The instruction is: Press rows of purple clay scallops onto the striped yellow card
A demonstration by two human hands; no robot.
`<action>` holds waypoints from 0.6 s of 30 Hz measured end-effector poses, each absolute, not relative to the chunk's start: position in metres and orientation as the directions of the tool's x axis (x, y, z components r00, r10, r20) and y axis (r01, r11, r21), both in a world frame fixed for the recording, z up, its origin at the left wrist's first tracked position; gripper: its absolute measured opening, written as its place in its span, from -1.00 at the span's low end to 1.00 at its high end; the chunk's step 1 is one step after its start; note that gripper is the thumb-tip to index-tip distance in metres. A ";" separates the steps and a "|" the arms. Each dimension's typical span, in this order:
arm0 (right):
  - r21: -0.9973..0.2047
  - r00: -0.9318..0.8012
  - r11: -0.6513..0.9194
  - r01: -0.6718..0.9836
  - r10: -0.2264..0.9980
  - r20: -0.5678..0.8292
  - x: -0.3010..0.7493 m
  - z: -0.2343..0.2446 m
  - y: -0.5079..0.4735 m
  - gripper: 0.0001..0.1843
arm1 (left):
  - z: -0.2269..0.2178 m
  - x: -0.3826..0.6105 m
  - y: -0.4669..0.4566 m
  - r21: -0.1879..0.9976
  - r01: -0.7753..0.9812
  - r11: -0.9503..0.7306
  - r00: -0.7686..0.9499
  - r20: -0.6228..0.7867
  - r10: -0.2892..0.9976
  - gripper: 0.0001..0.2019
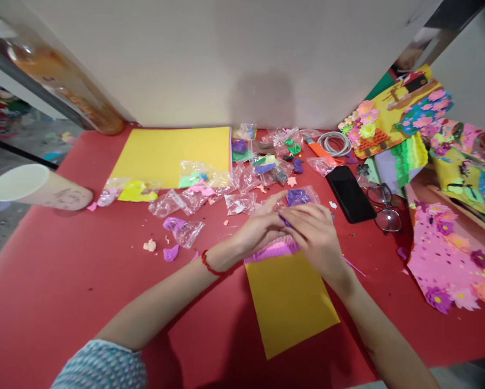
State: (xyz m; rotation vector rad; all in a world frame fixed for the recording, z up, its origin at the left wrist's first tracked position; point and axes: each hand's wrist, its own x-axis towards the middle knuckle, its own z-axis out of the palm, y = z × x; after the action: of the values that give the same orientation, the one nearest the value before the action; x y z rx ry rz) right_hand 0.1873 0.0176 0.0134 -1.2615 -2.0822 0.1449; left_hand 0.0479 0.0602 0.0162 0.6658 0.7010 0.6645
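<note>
My left hand (262, 231) and my right hand (317, 235) meet above the top of a yellow paper sheet (293, 302). A small piece of purple clay (284, 220) is held between their fingers, mostly hidden. My left thumb points up and away, and my right fingers lie across the left ones. Under the hands, a textured band of pink-lilac clay (272, 250) covers the sheet's upper edge. Just beyond them lies a plastic bag with purple clay (298, 196).
Behind are several clay bags (262, 167) and a larger yellow sheet (169, 151). To the right lie a black phone (351, 193), glasses (384, 208) and flower-decorated clay pictures (445, 254). At left, a paper cup (43, 188) stands near a bottle (64, 81). Purple clay scraps (170, 253) dot the red table (84, 302).
</note>
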 end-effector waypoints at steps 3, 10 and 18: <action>-0.545 -0.178 0.428 0.721 0.874 0.451 0.190 0.014 0.006 -0.73 | 0.010 0.045 0.054 0.741 -0.251 0.623 0.624 -0.368 0.690 -0.37; -0.926 0.161 0.105 0.362 0.972 0.173 0.208 0.020 -0.018 -0.67 | 0.005 0.024 0.048 0.992 0.121 0.044 0.609 -0.109 0.786 -0.76; -0.981 0.105 0.099 0.165 0.988 0.117 0.230 0.029 -0.075 -0.83 | 0.000 0.034 0.052 0.492 0.549 -0.675 0.679 0.209 0.704 -0.75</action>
State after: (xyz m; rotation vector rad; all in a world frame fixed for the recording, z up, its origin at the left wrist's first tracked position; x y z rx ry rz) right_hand 0.2296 -0.0747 0.0291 -1.2944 -1.2878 0.9646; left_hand 0.0339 0.0520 0.0002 2.5018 0.9802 0.5443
